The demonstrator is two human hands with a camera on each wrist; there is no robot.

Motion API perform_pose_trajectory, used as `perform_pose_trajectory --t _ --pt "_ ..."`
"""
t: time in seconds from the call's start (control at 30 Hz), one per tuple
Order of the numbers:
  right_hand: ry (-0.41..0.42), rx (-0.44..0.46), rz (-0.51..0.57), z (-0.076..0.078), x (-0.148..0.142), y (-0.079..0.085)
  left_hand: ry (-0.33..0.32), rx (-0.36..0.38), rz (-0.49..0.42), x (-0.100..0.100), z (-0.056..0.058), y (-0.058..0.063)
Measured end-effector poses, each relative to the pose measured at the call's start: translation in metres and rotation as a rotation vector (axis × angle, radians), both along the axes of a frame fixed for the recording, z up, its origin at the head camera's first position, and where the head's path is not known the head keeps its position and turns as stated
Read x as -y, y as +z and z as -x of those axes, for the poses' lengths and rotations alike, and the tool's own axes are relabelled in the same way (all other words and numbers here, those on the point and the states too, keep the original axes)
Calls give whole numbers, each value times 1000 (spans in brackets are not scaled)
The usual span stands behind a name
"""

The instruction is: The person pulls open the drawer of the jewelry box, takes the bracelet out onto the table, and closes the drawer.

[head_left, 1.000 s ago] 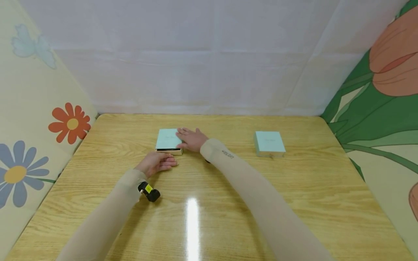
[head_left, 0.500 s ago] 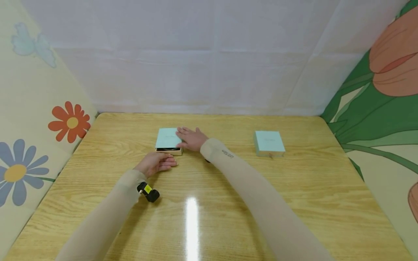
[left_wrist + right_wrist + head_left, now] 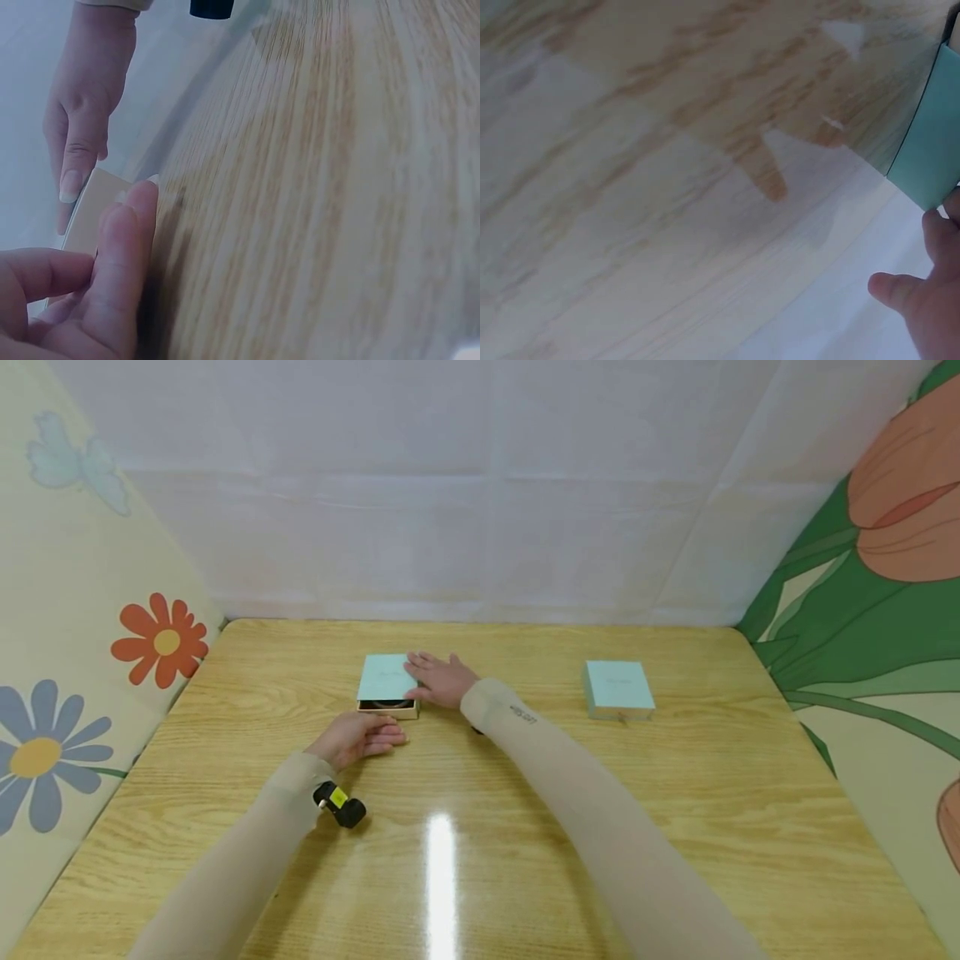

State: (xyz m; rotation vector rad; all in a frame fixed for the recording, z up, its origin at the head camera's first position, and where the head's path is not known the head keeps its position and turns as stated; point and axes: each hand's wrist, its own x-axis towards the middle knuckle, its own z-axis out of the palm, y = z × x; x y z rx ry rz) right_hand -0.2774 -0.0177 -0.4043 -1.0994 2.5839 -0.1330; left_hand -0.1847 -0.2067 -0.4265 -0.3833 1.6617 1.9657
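Note:
A pale mint-green box [image 3: 387, 677] with a slide-out drawer lies on the table. Its cream drawer [image 3: 390, 713] sticks out at the near side, showing a dark interior with a curved dark thing in it, too small to tell. My left hand [image 3: 356, 738] is at the drawer's front, thumb and fingertips pinching together there; what lies between them is hidden. My right hand [image 3: 442, 682] rests with spread, straight fingers on the box's right part; in the right wrist view its fingers touch the box's green side [image 3: 928, 146].
A second mint-green box [image 3: 619, 687] stands at the right of the wooden table [image 3: 510, 777], a small tab at its front. A white cloth [image 3: 487, 527] hangs behind, with flower-printed panels at both sides. A small black camera [image 3: 341, 805] sits on the left wrist.
The drawer has slid slightly farther out toward me, so more of its dark inside shows. My left hand has barely shifted; the right hand keeps its place on the box.

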Motion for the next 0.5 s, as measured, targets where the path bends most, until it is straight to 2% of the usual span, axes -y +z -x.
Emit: perform_pose_trajectory --t 0.5 --pt "-7 -10 2 1 0 -3 -3 5 27 0 -5 2"
